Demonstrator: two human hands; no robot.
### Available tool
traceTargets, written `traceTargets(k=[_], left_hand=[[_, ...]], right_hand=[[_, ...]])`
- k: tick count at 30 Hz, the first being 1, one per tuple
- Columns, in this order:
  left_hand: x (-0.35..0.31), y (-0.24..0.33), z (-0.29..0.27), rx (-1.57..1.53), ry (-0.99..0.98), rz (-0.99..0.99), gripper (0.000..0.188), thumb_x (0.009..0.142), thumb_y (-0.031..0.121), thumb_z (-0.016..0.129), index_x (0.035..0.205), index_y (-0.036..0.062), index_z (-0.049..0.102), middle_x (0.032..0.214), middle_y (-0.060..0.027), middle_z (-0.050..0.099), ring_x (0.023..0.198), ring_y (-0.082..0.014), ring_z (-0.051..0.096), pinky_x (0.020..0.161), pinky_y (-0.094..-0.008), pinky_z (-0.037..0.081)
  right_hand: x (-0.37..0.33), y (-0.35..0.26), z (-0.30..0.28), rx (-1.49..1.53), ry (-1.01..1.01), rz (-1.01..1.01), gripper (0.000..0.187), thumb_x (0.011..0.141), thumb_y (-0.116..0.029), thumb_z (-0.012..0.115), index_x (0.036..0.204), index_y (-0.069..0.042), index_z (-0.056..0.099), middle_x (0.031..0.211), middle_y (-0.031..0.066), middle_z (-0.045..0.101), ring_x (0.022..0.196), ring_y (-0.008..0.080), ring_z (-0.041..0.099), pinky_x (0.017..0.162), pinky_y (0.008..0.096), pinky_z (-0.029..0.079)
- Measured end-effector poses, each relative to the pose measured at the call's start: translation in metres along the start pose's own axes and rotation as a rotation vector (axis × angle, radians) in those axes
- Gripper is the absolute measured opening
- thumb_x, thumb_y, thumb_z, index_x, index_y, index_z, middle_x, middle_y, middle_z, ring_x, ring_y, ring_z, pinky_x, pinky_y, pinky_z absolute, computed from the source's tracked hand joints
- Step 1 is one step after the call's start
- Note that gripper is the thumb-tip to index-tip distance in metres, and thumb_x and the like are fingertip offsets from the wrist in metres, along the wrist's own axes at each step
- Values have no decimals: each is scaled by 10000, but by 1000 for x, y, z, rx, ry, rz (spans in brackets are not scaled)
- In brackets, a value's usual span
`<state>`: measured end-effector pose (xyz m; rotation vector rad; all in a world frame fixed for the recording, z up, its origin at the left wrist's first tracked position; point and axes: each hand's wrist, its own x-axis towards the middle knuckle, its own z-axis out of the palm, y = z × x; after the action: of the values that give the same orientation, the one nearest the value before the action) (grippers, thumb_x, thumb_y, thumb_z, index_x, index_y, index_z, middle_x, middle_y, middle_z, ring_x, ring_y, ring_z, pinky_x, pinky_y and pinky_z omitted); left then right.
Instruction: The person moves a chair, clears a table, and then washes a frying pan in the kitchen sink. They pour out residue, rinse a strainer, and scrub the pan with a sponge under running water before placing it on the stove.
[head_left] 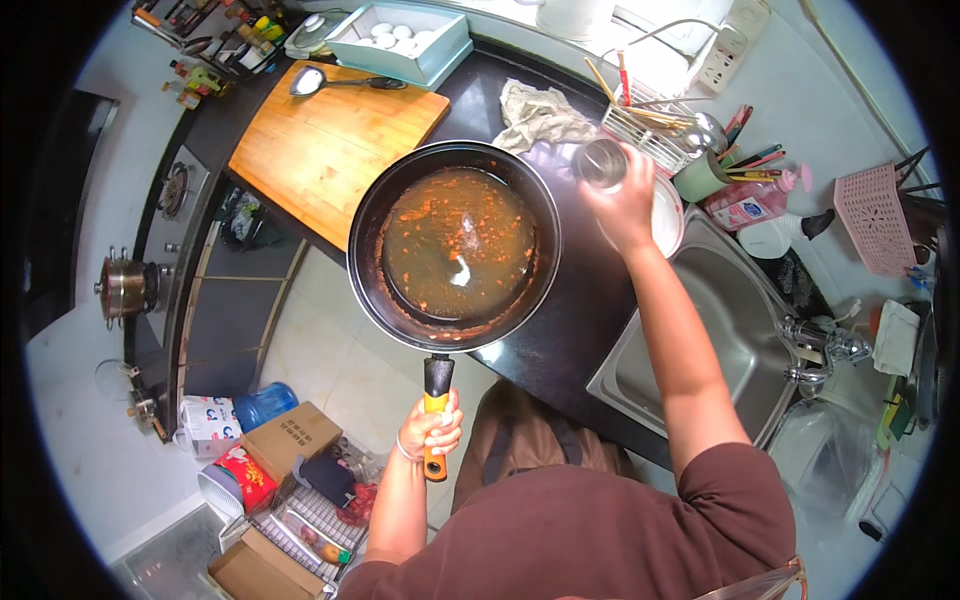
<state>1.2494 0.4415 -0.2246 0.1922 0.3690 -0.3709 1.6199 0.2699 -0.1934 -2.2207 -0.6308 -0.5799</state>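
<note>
My left hand (pixel 431 430) is wrapped round the black and yellow handle of a deep black frying pan (pixel 550 235). Brownish liquid (pixel 450 270) with orange bits covers the pan's bottom, and a residue ring runs along the inner wall. At the far right of the pan, my right hand (pixel 625 200) closes on a small clear glass (pixel 600 163), whose round mouth faces up. Whether the glass holds anything cannot be made out. Partly hidden behind my right wrist is a white plate (pixel 668 220) by the sink.
A wooden cutting board (pixel 300 150) bearing a spatula (pixel 340 83) lies at left, with a pale blue egg box (pixel 450 62) behind. A crumpled cloth (pixel 540 118) and a utensil rack (pixel 645 140) stand behind the glass. The steel sink (pixel 700 330) is at right, boxes (pixel 290 440) on the floor.
</note>
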Motion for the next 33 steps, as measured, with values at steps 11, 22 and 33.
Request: traceTargets(k=[11,22,33], left_hand=[[46,3,-14,70,8,-47,136,834,80,555,839,78,419,550,23,355,376,-45,348,339,-191,318],[51,-8,7,292,310,347,341,885,287,534,1073,7,483,769,-58,516,691,-153,540,629,-325,512],[43,-47,148,145,-215,428,570,896,383,465,1320,32,314,1300,-148,412,1141,-280,475,892,-441,451]], right_hand=[[-74,-39,-114,23,-42,58,696,557,-176,776,1149,2,456,1049,163,476,983,318,505,841,380,441],[-86,-76,-144,78,-153,-72,740,539,-228,800,1168,-17,474,1065,145,496,958,309,548,793,371,473],[-102,-162,-176,378,-278,-239,711,525,-230,812,1101,-12,456,974,146,543,877,286,557,764,362,452]])
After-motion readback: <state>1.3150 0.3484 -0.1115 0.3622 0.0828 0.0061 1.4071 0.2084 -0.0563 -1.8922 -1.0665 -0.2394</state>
